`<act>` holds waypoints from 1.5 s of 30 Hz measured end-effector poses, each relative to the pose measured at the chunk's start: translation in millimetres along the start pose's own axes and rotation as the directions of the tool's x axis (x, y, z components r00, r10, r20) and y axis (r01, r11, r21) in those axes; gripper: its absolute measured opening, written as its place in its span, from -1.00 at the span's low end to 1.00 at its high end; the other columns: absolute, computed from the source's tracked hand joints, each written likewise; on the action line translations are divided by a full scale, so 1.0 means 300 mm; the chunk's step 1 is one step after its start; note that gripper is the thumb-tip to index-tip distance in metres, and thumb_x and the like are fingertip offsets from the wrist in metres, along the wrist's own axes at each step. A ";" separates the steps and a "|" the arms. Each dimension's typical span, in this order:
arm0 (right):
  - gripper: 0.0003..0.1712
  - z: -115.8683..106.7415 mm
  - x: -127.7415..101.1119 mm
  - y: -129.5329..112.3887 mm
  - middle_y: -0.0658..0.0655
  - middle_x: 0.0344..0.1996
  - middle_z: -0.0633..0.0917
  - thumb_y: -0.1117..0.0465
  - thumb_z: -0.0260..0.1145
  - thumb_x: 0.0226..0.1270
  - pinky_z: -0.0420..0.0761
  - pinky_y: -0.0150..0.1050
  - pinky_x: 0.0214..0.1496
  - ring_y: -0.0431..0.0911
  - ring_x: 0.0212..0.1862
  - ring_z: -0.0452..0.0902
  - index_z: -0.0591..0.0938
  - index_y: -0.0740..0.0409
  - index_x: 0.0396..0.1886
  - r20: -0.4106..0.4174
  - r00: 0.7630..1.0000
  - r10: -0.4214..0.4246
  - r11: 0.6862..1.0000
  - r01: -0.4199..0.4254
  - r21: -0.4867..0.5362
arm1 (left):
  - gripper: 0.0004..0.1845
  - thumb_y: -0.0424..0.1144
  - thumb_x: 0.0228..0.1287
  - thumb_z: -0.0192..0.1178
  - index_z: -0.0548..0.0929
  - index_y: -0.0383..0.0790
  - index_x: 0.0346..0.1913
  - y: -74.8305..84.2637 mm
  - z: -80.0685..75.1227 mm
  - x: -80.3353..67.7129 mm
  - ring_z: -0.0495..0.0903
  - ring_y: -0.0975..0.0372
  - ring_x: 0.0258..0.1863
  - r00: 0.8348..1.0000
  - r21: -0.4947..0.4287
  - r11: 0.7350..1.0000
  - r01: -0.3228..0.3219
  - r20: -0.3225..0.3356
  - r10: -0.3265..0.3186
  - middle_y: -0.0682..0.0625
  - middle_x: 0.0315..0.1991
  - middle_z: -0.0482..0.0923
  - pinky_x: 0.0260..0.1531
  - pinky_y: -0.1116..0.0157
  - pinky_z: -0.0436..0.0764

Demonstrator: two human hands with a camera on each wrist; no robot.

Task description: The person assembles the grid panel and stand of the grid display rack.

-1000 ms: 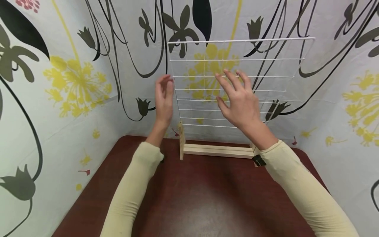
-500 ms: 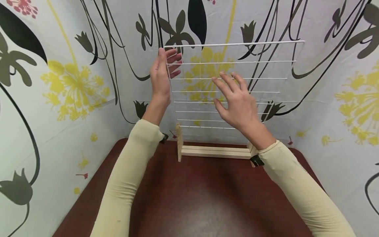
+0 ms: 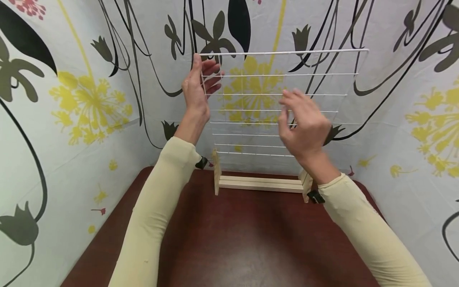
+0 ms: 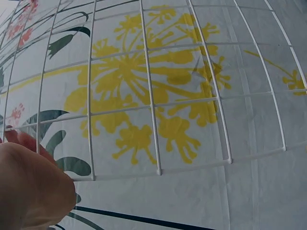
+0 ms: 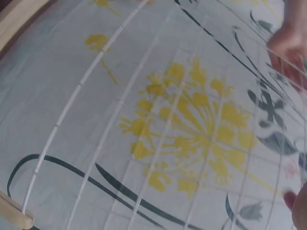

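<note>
A white wire grid rack [image 3: 287, 74] stands upright in a pale wooden stand [image 3: 259, 184] at the back of the table. My left hand [image 3: 195, 87] is at the rack's upper left edge, thumb outside and relaxed fingers reaching behind the wires. In the left wrist view, part of that hand [image 4: 36, 184] shows at the grid's edge, with fingers behind the wires. My right hand [image 3: 305, 123] is in front of the rack's right half, blurred, its fingers loosely bent and holding nothing. It hides the lower right wires.
The dark red-brown table [image 3: 247, 239] runs from the stand toward me. A pale fabric backdrop [image 3: 107, 79] with yellow and dark flower prints surrounds it at the back and sides. Dark straps sit at both cuffs.
My left hand has risen from beside the rack to its upper left edge, fingers passing behind it. My right hand has shifted right and its spread fingers have bent inward.
</note>
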State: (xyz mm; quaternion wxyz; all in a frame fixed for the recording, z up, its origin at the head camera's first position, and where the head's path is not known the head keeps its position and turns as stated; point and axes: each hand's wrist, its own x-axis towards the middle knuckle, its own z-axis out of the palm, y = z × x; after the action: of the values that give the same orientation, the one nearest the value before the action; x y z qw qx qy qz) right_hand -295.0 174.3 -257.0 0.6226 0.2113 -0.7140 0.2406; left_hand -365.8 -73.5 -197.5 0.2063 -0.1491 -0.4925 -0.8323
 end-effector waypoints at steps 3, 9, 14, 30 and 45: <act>-0.66 -0.021 0.053 0.001 0.15 -0.12 0.83 0.08 0.19 0.32 0.53 -0.17 0.27 0.10 0.03 0.67 0.78 0.19 -0.20 -0.267 0.956 0.121 0.992 -0.108 0.065 | -0.54 0.20 0.61 0.09 0.81 -0.08 -0.08 -0.004 0.002 0.010 0.85 0.03 -0.07 1.000 -0.014 1.000 0.004 -0.005 -0.004 -0.01 -0.14 0.84 -0.08 0.23 0.75; -0.63 -0.105 0.184 0.032 -0.10 0.16 0.54 0.11 0.22 0.46 0.33 -0.43 0.28 -0.34 0.24 0.31 0.54 0.05 0.20 -0.299 0.831 0.470 0.883 -0.435 0.180 | -0.57 0.19 0.57 0.16 0.82 -0.08 -0.08 -0.012 0.014 0.033 0.86 0.10 -0.13 0.999 -0.045 0.999 0.023 -0.031 -0.024 -0.01 -0.16 0.83 -0.16 0.26 0.76; -0.60 -0.142 0.254 0.044 -0.14 0.36 0.45 0.16 0.15 0.66 0.28 -0.59 0.28 -0.36 0.32 0.32 0.44 -0.03 0.39 -0.067 0.680 0.730 0.663 -0.681 0.310 | -0.59 0.18 0.55 0.20 0.83 -0.08 -0.11 -0.030 0.021 0.049 0.87 0.12 -0.18 0.997 -0.060 0.998 0.019 -0.067 -0.023 -0.01 -0.18 0.84 -0.23 0.28 0.76; -0.87 -0.097 0.280 0.187 -0.08 -0.02 0.66 0.17 0.22 0.65 0.43 -0.58 0.04 -0.29 0.02 0.51 0.61 0.00 0.07 0.096 0.423 0.901 0.275 -0.728 0.627 | -0.60 0.17 0.50 0.26 0.84 -0.09 -0.17 -0.096 0.020 0.064 0.87 0.10 -0.23 0.993 -0.058 0.998 -0.008 -0.118 0.001 -0.04 -0.19 0.85 -0.28 0.30 0.77; -0.84 -0.067 0.255 0.300 0.01 -0.49 0.69 0.13 0.42 0.50 0.41 -0.40 -0.40 -0.14 -0.45 0.46 0.73 0.10 -0.29 0.233 0.261 0.937 0.004 -0.673 0.740 | -0.61 0.17 0.48 0.28 0.84 -0.09 -0.17 -0.128 0.002 0.055 0.87 0.14 -0.23 0.988 -0.062 0.998 0.006 -0.156 -0.016 -0.05 -0.16 0.86 -0.31 0.33 0.74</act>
State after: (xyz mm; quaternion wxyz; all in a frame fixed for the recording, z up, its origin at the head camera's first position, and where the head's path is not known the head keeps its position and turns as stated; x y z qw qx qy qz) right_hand -343.7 257.9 -186.4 0.3235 -0.0655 -0.4162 0.8472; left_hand -399.0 -59.6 -218.8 0.2351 -0.0871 -0.4497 -0.8573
